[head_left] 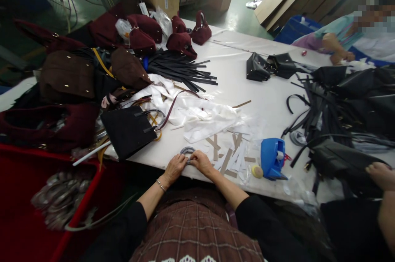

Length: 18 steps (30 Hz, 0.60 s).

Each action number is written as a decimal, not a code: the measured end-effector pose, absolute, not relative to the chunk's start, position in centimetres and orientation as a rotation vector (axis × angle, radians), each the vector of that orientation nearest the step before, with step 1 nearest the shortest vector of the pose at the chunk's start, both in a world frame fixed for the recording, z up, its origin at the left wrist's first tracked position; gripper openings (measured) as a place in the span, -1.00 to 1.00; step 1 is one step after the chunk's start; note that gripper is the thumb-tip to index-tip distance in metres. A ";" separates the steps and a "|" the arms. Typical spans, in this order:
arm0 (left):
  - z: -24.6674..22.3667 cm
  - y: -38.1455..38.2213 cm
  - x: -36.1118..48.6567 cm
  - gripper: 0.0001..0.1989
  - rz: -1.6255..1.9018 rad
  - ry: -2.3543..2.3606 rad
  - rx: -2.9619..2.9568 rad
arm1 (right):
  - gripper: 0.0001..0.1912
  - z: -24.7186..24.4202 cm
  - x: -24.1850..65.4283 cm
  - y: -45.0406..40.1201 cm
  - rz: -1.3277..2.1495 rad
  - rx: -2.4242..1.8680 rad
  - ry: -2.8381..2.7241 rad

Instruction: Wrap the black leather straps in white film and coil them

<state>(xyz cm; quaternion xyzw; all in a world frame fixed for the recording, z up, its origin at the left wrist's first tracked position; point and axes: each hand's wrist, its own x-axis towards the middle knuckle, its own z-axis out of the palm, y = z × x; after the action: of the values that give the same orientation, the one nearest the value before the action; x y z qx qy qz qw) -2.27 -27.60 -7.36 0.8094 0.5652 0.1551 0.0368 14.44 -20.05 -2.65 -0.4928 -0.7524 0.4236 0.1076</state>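
Observation:
At the front edge of the table, both hands hold a grey ring-shaped coil, which looks like a rolled strap in clear wrap. My left hand has its fingers closed on the coil's near left side. On the right side, my right hand pinches it with bent fingers. Part of the coil is hidden behind the fingers. Just left of it stands a small black handbag, tilted, with looped handles. Strips of grey and white card lie scattered to the right of my hands.
A blue tape dispenser and a yellowish tape roll stand right. Maroon bags and black straps crowd the left. A red bin holds wrapped coils. A co-worker's hand rests on a black bag.

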 end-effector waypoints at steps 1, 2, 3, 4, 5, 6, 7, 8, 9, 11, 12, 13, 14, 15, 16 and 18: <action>-7.3 -27.5 -2.3 -0.73 0.484 1.719 2.489 | -0.95 -2.4 15.3 -19.8 1.236 -1.479 -2.194; -7.3 -27.4 -2.3 -0.73 0.495 1.707 2.489 | -0.94 -2.1 16.5 -19.5 1.208 -1.529 -2.165; -7.4 -27.4 -2.4 -0.73 0.511 1.699 2.487 | -0.89 -1.8 18.0 -19.1 1.160 -1.600 -2.128; -7.4 -27.3 -2.4 -0.74 0.527 1.694 2.484 | -0.84 -1.4 19.8 -18.8 1.094 -1.688 -2.084; -7.4 -27.3 -2.5 -0.74 0.542 1.693 2.481 | -0.81 -1.0 21.8 -18.4 1.019 -1.791 -2.036; -7.5 -27.2 -2.5 -0.75 0.554 1.690 2.483 | -0.80 -0.8 23.8 -18.2 0.945 -1.900 -1.990; -7.6 -27.2 -2.6 -0.75 0.563 1.687 2.486 | -0.80 -0.6 25.6 -18.0 0.883 -2.012 -1.952; -7.7 -27.2 -2.6 -0.75 0.574 1.686 2.489 | -0.80 -0.5 27.2 -18.0 0.837 -2.110 -1.927; -7.8 -27.1 -2.7 -0.74 0.590 1.684 2.496 | -0.80 -0.6 28.4 -18.0 0.802 -2.189 -1.913; -8.0 -27.1 -2.7 -0.72 0.633 1.685 2.520 | -0.80 -1.2 29.3 -18.4 0.748 -2.268 -1.925; -8.0 -27.1 -2.7 -0.71 0.651 1.689 2.535 | -0.80 -1.6 29.2 -18.6 0.724 -2.266 -1.946; -8.0 -27.1 -2.7 -0.71 0.661 1.695 2.550 | -0.79 -1.9 28.8 -18.6 0.700 -2.245 -1.975; -8.0 -27.1 -2.8 -0.70 0.664 1.699 2.566 | -0.78 -2.2 28.2 -18.6 0.681 -2.211 -2.008; -7.9 -27.1 -2.8 -0.70 0.658 1.703 2.577 | -0.78 -2.4 27.7 -18.4 0.668 -2.168 -2.044; -7.7 -27.1 -2.8 -0.70 0.646 1.708 2.581 | -0.78 -2.5 27.2 -18.0 0.660 -2.123 -2.079; -7.3 -27.1 -2.9 -0.71 0.623 1.714 2.570 | -0.77 -2.3 26.9 -16.8 0.642 -2.047 -2.130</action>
<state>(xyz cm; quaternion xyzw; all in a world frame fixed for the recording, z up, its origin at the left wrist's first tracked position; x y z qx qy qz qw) -2.86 -27.06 -7.33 0.8154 0.5440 0.1977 -0.0048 26.89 -16.75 -2.26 -0.6760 -0.7033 0.2119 0.0590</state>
